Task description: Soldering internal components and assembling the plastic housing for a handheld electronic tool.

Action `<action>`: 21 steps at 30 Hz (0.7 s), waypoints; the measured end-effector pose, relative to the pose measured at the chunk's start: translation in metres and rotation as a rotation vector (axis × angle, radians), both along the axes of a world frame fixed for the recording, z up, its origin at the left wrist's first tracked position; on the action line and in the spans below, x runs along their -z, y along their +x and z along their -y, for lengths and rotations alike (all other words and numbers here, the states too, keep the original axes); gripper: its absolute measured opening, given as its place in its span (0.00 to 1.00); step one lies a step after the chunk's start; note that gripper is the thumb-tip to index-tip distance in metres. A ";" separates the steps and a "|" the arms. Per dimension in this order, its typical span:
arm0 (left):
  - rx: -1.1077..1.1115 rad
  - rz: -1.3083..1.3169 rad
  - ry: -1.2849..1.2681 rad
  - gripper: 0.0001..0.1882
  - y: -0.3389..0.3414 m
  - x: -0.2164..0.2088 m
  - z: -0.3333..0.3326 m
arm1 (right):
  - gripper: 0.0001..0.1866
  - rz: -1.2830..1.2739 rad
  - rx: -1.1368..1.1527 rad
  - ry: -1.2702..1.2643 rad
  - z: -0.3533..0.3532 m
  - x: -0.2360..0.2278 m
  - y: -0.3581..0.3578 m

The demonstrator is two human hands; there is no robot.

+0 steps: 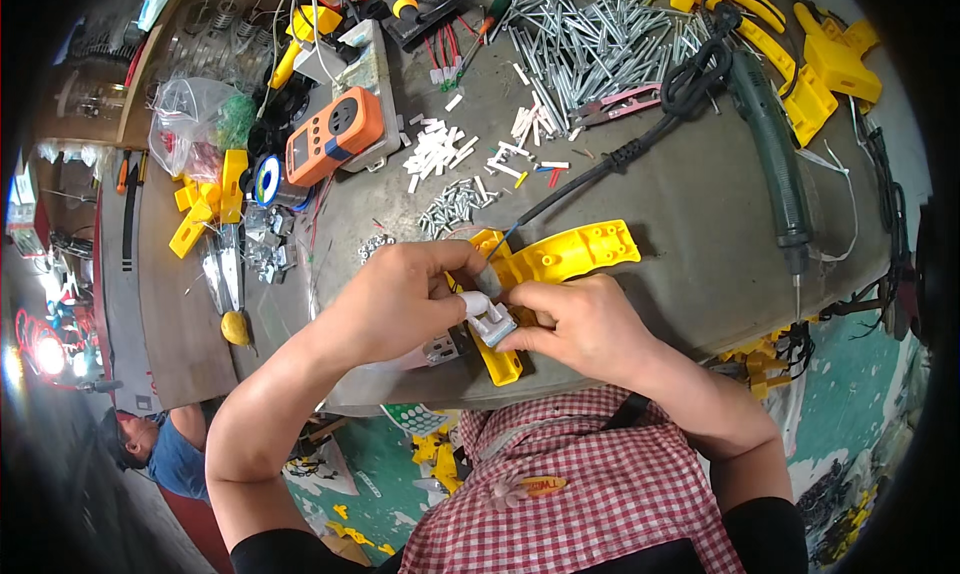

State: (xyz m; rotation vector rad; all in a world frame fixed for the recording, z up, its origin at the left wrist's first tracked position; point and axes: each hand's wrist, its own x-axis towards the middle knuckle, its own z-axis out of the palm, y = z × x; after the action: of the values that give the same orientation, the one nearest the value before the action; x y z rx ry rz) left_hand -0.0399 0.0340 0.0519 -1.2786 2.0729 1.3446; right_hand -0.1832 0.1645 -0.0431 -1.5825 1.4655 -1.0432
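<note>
Work seems partway done: left hand [408,296] and right hand [588,319] pinch some half-hidden white fitting [490,324] above unclosed yellow casing [503,367].

beyond the fingers [540,296], left: one orange socket meter [335,136], one spool [268,182]. beyond the fingers, right: one electric screwdriver [770,159], one pair of pink-handled pliers [622,105]. at the fingers: yellow housing [585,254], piece count obscured. long screws [580,49]: heaped, uncountable.

Left hand [400,299] and right hand [590,319] grip small white part [493,325] by yellow shells [575,253]. Long screws [585,49] piled beyond; orange meter [335,136] left, green electric screwdriver [768,154] right.
</note>
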 end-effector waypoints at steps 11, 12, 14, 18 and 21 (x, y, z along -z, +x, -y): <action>-0.078 -0.182 0.203 0.09 0.008 0.012 0.002 | 0.17 -0.045 -0.001 -0.036 0.001 0.000 0.002; -0.054 -0.158 0.157 0.10 0.007 0.012 0.003 | 0.17 -0.038 0.014 -0.045 0.002 0.000 0.002; -0.062 -0.147 0.116 0.11 0.007 0.010 -0.001 | 0.17 -0.043 -0.002 -0.048 0.002 -0.001 0.004; 0.190 -0.179 -0.282 0.19 0.008 0.005 -0.016 | 0.15 -0.097 0.044 0.018 -0.001 -0.006 0.008; 0.132 -0.367 -0.619 0.28 0.022 0.008 -0.030 | 0.16 -0.134 0.126 0.093 -0.004 -0.011 0.010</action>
State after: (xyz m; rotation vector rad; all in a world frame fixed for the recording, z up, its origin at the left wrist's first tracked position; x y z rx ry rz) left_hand -0.0181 0.0637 0.0442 -1.1318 2.9286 0.9609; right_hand -0.1732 0.1689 -0.0324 -1.5358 1.6983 -0.9397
